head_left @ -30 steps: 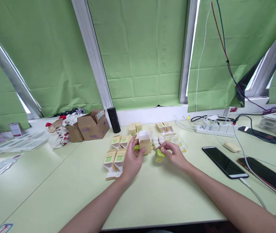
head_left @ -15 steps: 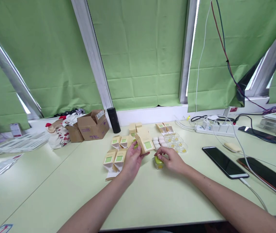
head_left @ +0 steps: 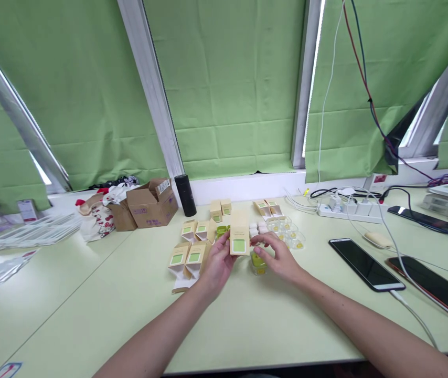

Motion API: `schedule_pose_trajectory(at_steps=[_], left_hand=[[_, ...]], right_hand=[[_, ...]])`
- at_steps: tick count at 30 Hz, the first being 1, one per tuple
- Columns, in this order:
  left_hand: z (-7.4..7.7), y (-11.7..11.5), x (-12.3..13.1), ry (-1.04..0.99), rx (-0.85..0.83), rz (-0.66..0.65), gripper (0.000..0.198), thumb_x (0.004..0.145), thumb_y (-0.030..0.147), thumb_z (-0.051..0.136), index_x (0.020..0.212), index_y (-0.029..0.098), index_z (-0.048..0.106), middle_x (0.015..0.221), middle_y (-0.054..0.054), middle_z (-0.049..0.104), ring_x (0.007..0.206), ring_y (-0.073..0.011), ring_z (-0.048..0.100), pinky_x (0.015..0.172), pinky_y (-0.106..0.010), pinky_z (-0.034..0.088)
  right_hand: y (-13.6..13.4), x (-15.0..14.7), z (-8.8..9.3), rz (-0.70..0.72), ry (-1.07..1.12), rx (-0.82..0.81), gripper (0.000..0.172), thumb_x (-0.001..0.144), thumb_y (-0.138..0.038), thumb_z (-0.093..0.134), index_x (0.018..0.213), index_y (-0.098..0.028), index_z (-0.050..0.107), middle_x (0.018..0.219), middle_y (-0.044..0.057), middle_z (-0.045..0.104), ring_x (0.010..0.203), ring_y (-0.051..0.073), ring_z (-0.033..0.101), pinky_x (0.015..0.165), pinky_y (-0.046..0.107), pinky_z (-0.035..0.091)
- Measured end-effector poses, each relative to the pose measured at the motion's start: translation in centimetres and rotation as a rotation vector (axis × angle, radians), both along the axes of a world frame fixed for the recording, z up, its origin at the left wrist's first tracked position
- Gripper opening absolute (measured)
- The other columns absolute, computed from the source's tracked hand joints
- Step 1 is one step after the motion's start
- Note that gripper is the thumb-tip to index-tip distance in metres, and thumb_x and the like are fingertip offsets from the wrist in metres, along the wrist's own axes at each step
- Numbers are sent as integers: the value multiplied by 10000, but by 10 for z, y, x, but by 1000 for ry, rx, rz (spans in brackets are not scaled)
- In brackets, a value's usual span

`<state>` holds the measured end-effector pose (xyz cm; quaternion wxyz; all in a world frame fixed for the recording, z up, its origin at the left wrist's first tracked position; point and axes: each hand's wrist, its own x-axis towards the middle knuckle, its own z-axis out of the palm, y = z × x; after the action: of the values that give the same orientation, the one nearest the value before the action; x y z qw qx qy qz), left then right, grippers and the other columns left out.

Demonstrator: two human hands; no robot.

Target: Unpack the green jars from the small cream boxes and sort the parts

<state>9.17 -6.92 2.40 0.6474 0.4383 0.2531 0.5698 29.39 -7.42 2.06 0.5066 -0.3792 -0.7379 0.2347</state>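
My left hand [head_left: 218, 265] is closed around the lower left side of a small cream cardboard box [head_left: 240, 231] with a green window, held upright above the table. At the box's right edge, my right hand [head_left: 277, 256] has its fingers bent and thumb apart; whether the fingertips touch the box I cannot tell. Just beneath that hand, a small clear jar with a green lid [head_left: 259, 264] stands on the table. Left of my left hand, several similar boxes [head_left: 177, 258] stand with open flaps. Green lids [head_left: 222, 230] partly show behind the held box.
Behind the hands are white pieces [head_left: 262, 227], clear jars [head_left: 295, 239] and further boxes [head_left: 269, 207]. A black bottle [head_left: 185, 195] and a brown carton [head_left: 151, 205] stand at the back. Phones [head_left: 365, 264], cables and a power strip [head_left: 352, 211] lie on the right.
My left hand has turned the box from tilted to upright, facing me. My right hand has let go of the green-lidded jar and risen slightly to the box's edge.
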Motion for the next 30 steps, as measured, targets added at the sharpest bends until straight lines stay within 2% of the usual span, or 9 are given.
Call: schedule_pose_trajectory(at_steps=[5, 9, 12, 17, 22, 30], left_hand=[[-1, -2, 2, 49, 17, 24, 535, 847, 377, 802, 1334, 214, 653, 1203, -93, 754, 1148, -269, 705, 1014, -394, 549], [-2, -4, 4, 92, 37, 53, 635, 860, 419, 795, 1424, 255, 554, 1166, -73, 767, 1125, -259, 717, 994, -383, 550], [2, -8, 5, 150, 89, 92, 634, 901, 458, 750, 1442, 264, 482, 1150, -85, 771, 1123, -269, 723, 983, -402, 547], [10, -17, 5, 232, 206, 100, 549, 917, 399, 704, 1407, 257, 500, 1313, -116, 713, 1270, -298, 650, 1095, -466, 479], [4, -19, 4, 345, 366, 88, 626, 871, 252, 708, 1460, 251, 497, 1489, -132, 589, 1413, -317, 527, 1189, -503, 401], [-1, -19, 2, 442, 440, 113, 626, 955, 319, 668, 1523, 261, 411, 1575, -145, 496, 1473, -307, 463, 1215, -493, 378]], right_hand=[[-2, -7, 0, 11, 65, -43, 288, 942, -504, 625, 1067, -273, 742, 1128, 77, 742, 1085, 290, 630, 940, 439, 488], [1, -8, -3, -1, 98, -100, 318, 923, -528, 628, 1048, -254, 728, 1099, 75, 742, 1032, 276, 644, 882, 406, 488], [3, -7, -5, 23, 123, -128, 335, 917, -538, 634, 1053, -244, 719, 1109, 76, 740, 1037, 275, 648, 886, 404, 487], [5, -4, -5, 7, 179, -169, 381, 906, -577, 634, 1057, -234, 706, 1105, 81, 741, 1031, 275, 652, 874, 402, 492], [7, -5, -5, -26, 199, -174, 388, 897, -608, 625, 1020, -247, 696, 1066, 82, 738, 1000, 278, 657, 861, 408, 487], [7, -7, -8, -42, 151, -129, 328, 918, -526, 636, 1074, -242, 692, 1089, 68, 735, 1037, 268, 647, 895, 401, 477]])
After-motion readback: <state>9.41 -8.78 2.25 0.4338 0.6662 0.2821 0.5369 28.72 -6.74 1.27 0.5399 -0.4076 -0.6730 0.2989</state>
